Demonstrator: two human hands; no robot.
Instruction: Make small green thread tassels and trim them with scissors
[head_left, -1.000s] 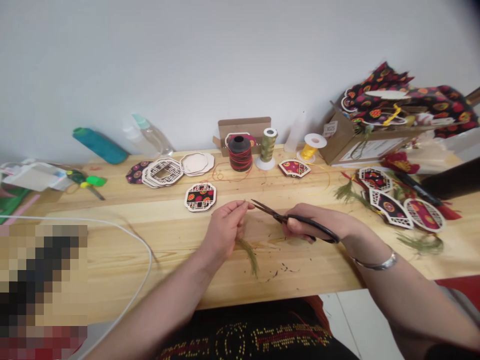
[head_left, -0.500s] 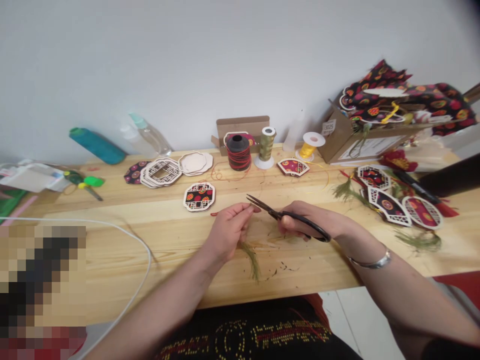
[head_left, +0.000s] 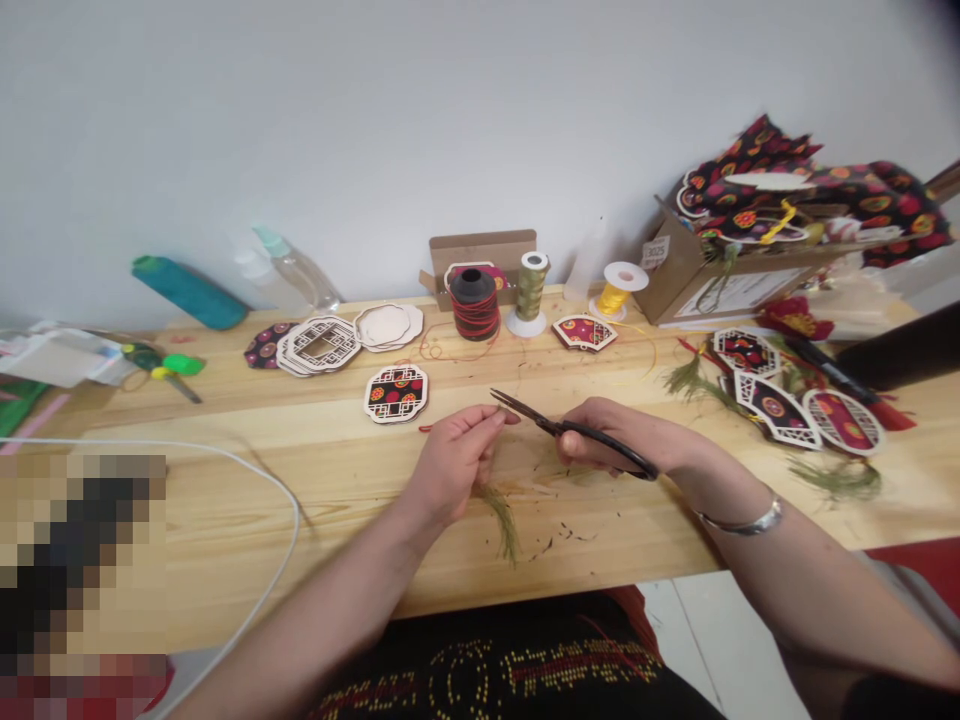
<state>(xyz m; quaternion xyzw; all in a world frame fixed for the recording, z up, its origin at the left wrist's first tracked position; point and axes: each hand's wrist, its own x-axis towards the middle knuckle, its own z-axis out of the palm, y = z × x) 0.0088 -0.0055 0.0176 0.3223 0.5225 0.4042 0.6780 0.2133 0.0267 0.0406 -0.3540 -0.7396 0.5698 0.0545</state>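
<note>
My left hand (head_left: 457, 460) is pinched closed on a green thread tassel (head_left: 504, 525), whose strands hang below the fingers over the table. A short bit of red cord (head_left: 425, 429) shows at the left of that hand. My right hand (head_left: 611, 435) is wrapped round black-handled scissors (head_left: 619, 455). Their blades point left and lie just above the left fingertips, nearly closed. What sits between the blades is too small to tell. Dark thread scraps (head_left: 562, 540) lie on the wood below both hands.
Behind the hands are a patterned ornament (head_left: 396, 393), a red thread spool (head_left: 475, 312), a green spool (head_left: 531, 290) and a yellow spool (head_left: 616, 290). A cardboard box (head_left: 675, 280) stands back right, near finished ornaments (head_left: 776, 408). A white cable (head_left: 289, 490) curves at left.
The view has shifted very slightly. Both hands, the scissors and the tassel hold almost the same positions.
</note>
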